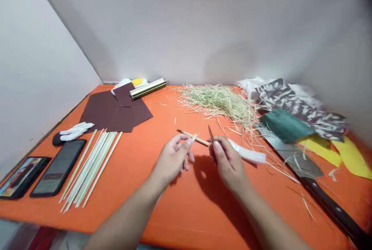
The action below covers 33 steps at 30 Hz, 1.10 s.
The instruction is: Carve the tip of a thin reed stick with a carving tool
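My left hand [176,155] is closed around a pale bamboo strip [195,137], whose end pokes out past the thumb. In my right hand [226,159] is a small knife, its thin blade [210,132] pointing up and away from me. Both hands are over the middle of the orange table, a little apart. Just beyond them lies a thin brown stick [201,140] with a dark tip. A white wrapped bundle [251,154] lies beside my right hand, partly hidden by it.
Several bamboo strips [93,168] lie at left beside two phones [59,168] [21,176] and a white glove [76,131]. Brown sheets [100,106] and a gold-edged roll [148,89] are behind. Shavings [221,102] pile at the back; a cleaver [302,164] and sandpaper-like green sheet [286,124] lie right.
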Available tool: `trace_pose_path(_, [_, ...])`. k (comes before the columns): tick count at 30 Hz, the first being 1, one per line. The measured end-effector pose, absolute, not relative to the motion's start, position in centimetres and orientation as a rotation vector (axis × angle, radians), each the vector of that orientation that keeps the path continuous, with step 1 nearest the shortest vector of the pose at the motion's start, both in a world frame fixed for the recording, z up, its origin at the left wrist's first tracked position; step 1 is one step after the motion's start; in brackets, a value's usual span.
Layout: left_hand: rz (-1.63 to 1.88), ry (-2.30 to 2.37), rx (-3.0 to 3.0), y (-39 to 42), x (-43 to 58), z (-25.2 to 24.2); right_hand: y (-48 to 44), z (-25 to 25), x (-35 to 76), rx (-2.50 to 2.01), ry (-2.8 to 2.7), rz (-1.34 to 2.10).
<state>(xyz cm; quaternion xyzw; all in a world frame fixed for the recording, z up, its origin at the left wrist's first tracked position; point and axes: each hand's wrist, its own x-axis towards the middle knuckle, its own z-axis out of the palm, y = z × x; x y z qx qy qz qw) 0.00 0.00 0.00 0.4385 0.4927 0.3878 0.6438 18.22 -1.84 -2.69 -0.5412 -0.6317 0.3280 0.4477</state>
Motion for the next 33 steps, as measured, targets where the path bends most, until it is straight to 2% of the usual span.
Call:
trace_pose_path(15, [0.883,1.068,1.015,0.21,0.01,-0.07,-1.68,-1.92,17.96,-1.350,-1.809,0.607])
trace_pose_path(33, [0.869,1.111,1.052,0.15,0.20,0.23,-1.70,-1.80,18.02,-1.380,-1.795,0.660])
